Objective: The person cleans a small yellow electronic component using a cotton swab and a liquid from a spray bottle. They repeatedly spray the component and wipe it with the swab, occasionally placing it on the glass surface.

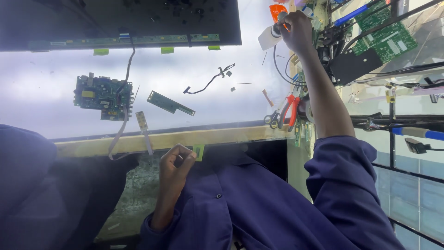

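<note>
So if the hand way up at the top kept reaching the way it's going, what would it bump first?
Probably the orange thing just beyond the right hand, which grips a white tool; depth is hard to judge.

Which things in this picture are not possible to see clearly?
Head view:
- Right hand: its fingers hide most of the white tool it grips.
- Left hand: curled fingers hide whatever is inside.
- Dark panel: cut off by the top edge.
- Circuit board: parts too small to tell.

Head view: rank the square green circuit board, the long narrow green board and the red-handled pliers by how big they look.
1. Square green circuit board, largest.
2. Long narrow green board and red-handled pliers: similar length, too close to rank.
</note>
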